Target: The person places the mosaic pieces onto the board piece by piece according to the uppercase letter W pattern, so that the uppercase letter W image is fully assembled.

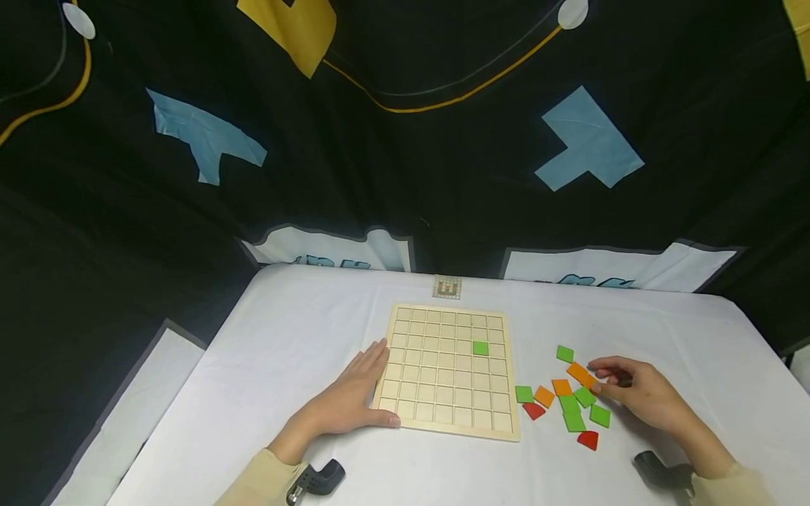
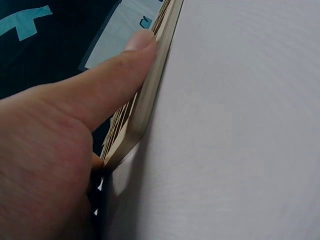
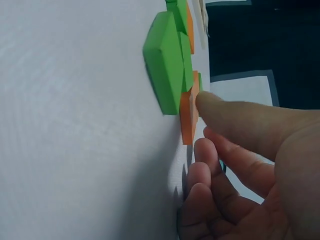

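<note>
A wooden grid board (image 1: 448, 429) lies on the table, with one green square tile (image 1: 481, 348) in a cell toward its upper right. My left hand (image 1: 351, 393) rests at the board's near left corner, fingers straight along the left side and thumb on the near edge (image 2: 142, 112). To the right of the board, my right hand (image 1: 645, 393) is over loose tiles. Its thumb touches an orange tile (image 3: 187, 117), while the other fingers curve loosely beside it without pinching. A thick-looking green tile (image 3: 164, 60) lies nearest that orange one in the right wrist view.
Several loose green and orange tiles, including a green tile (image 1: 524, 394), lie right of the board with two red pieces (image 1: 534, 410). A small patterned square (image 1: 447, 287) is beyond the board. A dark curtain (image 1: 443, 176) hangs behind the white table (image 1: 304, 302).
</note>
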`<move>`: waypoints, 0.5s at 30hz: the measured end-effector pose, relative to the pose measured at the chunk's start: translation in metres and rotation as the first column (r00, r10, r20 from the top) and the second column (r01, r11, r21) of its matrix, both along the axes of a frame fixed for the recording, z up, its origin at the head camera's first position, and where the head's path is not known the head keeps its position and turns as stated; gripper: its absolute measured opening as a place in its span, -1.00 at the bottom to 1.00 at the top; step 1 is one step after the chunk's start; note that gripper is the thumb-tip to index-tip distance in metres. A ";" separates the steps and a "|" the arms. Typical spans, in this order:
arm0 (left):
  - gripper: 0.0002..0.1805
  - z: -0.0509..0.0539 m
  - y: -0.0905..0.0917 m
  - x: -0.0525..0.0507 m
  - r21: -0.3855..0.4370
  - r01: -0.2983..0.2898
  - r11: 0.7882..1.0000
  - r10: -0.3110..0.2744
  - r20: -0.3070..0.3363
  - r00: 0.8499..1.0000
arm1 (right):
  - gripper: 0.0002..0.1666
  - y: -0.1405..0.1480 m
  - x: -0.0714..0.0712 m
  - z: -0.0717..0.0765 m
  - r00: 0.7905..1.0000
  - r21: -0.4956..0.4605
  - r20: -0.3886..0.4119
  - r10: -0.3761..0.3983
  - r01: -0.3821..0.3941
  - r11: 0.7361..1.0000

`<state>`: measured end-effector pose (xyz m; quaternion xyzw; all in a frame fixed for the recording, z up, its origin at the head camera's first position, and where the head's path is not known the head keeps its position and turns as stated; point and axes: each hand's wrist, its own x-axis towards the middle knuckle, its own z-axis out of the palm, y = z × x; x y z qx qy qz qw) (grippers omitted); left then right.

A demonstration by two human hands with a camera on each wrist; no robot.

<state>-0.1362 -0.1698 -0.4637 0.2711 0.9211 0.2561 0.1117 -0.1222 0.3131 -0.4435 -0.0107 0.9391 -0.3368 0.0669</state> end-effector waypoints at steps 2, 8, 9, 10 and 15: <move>0.37 0.000 0.000 0.000 0.000 -0.001 1.000 0.001 0.003 1.000 | -0.51 0.000 0.000 -0.001 1.000 0.003 -0.010 0.009 -0.009 1.000; 0.36 0.000 0.000 0.001 0.005 -0.006 1.000 0.006 0.012 1.000 | -0.61 0.002 -0.001 -0.004 0.999 0.037 -0.031 0.041 -0.039 0.999; 0.36 0.001 0.000 0.001 0.004 -0.007 1.000 0.006 0.012 1.000 | -0.63 0.002 -0.001 -0.004 0.998 0.044 -0.036 0.046 -0.044 0.998; 0.36 0.001 0.000 0.001 0.003 -0.006 1.000 0.006 0.012 1.000 | -0.63 0.003 -0.002 -0.004 0.998 0.050 -0.038 0.049 -0.047 0.998; 0.36 0.001 0.000 0.001 0.003 -0.006 1.000 0.006 0.012 1.000 | -0.60 0.005 -0.003 -0.005 0.999 0.079 -0.040 0.037 -0.034 0.996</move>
